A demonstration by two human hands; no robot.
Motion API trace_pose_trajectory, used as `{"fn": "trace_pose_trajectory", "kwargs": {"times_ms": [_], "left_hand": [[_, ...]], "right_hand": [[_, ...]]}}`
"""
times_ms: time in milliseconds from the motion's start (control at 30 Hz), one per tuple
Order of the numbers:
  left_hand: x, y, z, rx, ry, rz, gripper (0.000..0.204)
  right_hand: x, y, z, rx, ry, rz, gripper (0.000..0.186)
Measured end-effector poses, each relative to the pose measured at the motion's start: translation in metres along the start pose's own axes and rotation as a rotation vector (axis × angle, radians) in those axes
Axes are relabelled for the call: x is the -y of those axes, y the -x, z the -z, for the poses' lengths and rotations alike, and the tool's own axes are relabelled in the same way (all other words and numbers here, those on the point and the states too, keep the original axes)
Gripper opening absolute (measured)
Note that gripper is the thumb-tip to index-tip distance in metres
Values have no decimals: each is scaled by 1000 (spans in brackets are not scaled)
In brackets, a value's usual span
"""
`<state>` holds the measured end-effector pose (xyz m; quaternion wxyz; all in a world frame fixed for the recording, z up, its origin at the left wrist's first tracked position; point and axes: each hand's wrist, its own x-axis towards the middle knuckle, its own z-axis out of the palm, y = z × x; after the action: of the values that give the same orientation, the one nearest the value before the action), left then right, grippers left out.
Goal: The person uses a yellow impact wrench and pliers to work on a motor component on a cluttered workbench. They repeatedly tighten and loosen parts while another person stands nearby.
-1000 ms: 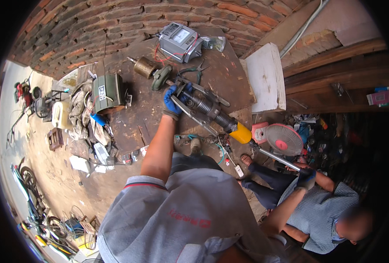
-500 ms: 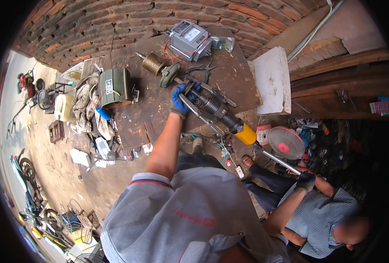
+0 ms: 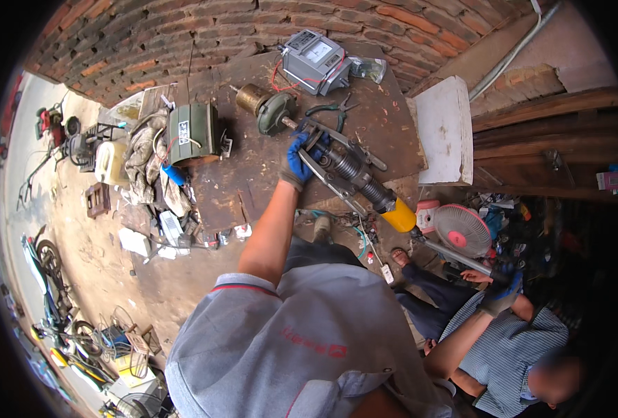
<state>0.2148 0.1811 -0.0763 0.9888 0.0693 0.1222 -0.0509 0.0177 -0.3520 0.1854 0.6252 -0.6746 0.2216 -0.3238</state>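
Observation:
A hydraulic gear puller, black with a yellow end and steel jaw arms, slants across the table's near right edge. My left hand, in a blue and grey glove, is closed round its jaw end. The puller's head meets the shaft of a motor rotor with a green end cover. A long metal pump handle runs from the yellow end toward the lower right. There my gloved right hand grips its end, the fingers partly lost in shadow. Pliers lie beyond the jaws.
A grey meter with a red lead stands at the table's back. Left of the rotor is a green motor housing. A white board stands at the right. Beyond the handle are a pink fan and a seated person.
My right hand and the handle's end have shifted slightly right. My left hand stays on the puller. The whole view has shifted a little.

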Motion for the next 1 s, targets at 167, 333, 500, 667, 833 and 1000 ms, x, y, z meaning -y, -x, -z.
{"fn": "trace_pose_trajectory", "kwargs": {"times_ms": [167, 333, 500, 667, 833, 1000], "left_hand": [[-9, 19, -44, -16, -265, -90, 43], [-18, 19, -51, -268, -882, -243, 37], [-8, 30, -36, -442, -786, -370, 29], [-11, 49, -23, -533, -848, -441, 7], [-1, 55, -23, -285, -336, -418, 15], [0, 51, -23, -61, 73, -245, 38]], "right_hand": [[-23, -2, -8, 98, -291, -229, 30], [-52, 2, -9, 216, -376, -364, 27], [-23, 3, -11, 35, -379, -231, 28], [29, -10, -26, 363, -270, 27, 31], [115, -1, -102, 144, -260, 218, 43], [110, -32, -174, 638, 256, 232, 45]]}}
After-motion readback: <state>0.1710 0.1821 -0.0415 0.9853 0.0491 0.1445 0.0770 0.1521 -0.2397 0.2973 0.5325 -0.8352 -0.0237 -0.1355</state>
